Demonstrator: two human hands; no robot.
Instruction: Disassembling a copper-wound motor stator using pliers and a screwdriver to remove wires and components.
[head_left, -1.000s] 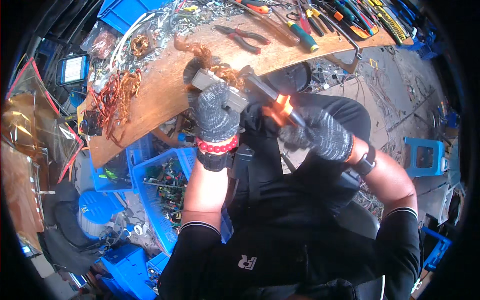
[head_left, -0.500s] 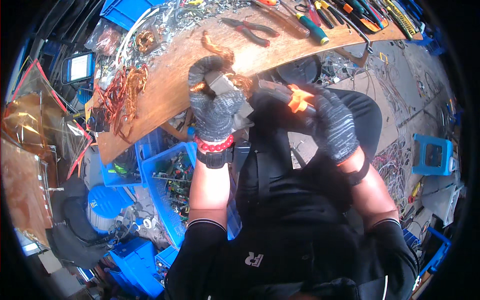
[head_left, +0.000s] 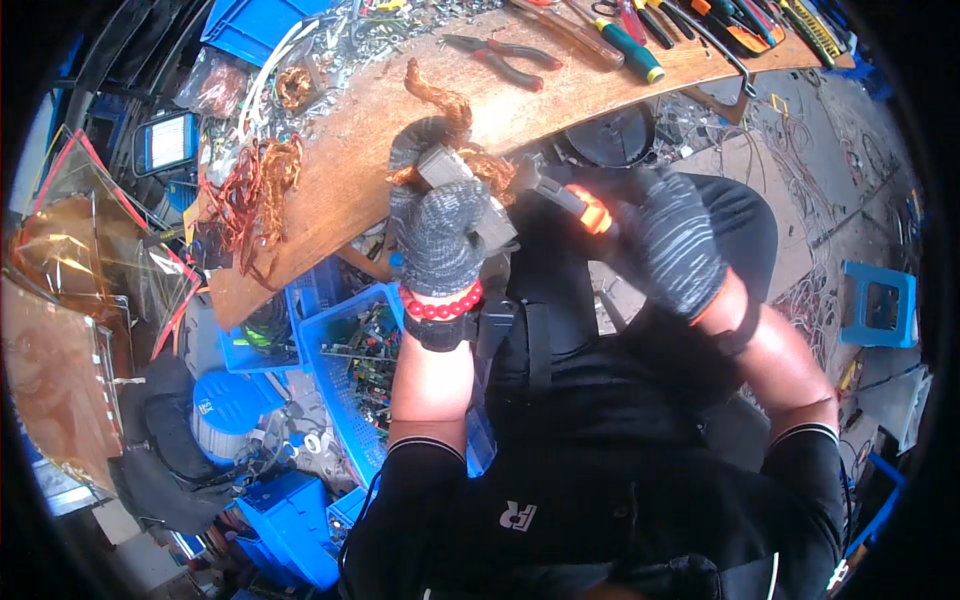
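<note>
In the grey glove, my left hand (head_left: 440, 235) is wrapped round a transformer with a grey metal core (head_left: 492, 222) at the table's near edge. Loose copper wire (head_left: 490, 172) bulges from the core's side, and a thick copper strand (head_left: 438, 95) sticks up beyond it. My right hand (head_left: 680, 245), gloved too, grips a hammer (head_left: 590, 208) with an orange and black handle. The hammer's metal head points left, close to the copper wire; motion blurs it a little. I cannot tell whether it touches.
Red-handled pliers (head_left: 505, 62) lie on the wooden table (head_left: 340, 170). Screwdrivers and other hand tools line its far right. Bundles of copper wire (head_left: 268, 190) and metal scraps lie to the left. Blue crates (head_left: 345, 400) stand below, with a blue stool (head_left: 880, 305) at the right.
The hammer has swung, its head now tilted up at the left and its handle sloping down to the right. The transformer stays in my left hand. The whole view has shifted slightly.
</note>
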